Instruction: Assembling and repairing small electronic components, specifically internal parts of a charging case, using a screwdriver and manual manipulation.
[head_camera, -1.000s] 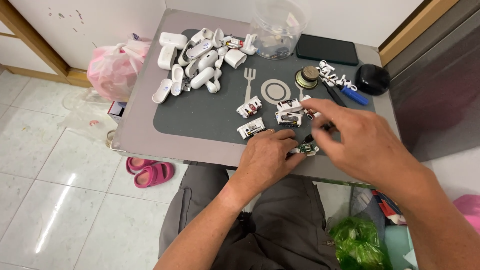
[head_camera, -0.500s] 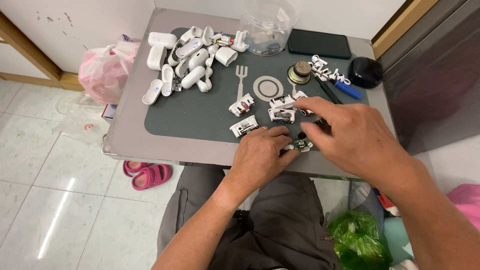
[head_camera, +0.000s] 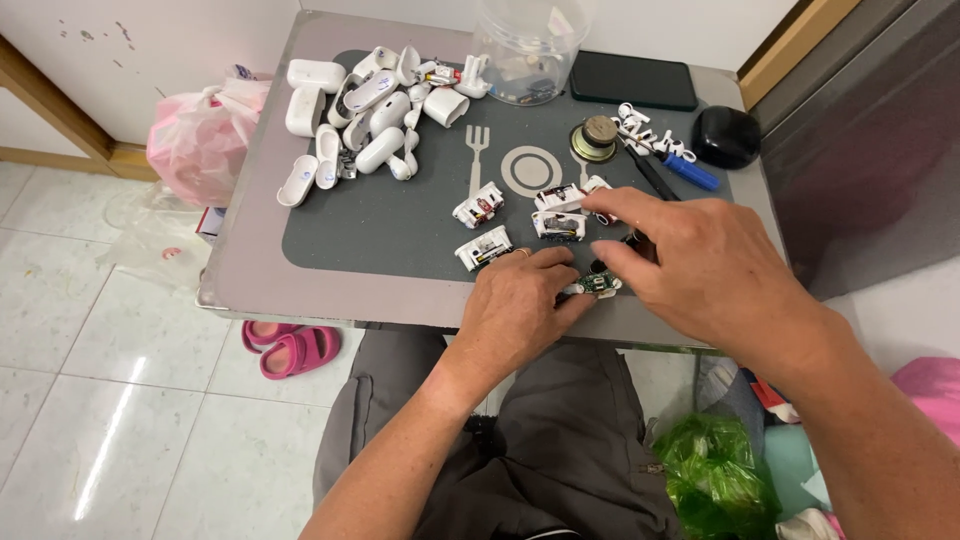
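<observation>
Grey mat on the table: left hand knuckles-up at its front edge pinching a small green circuit board, right hand arched just beside it, grip hidden, white parts just behind, white cases far back-left.

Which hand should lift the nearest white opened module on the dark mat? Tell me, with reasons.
Left. The left hand lies right beside the white opened module, its knuckles nearly touching it. The right hand sits farther off, over the small green circuit board.
</observation>
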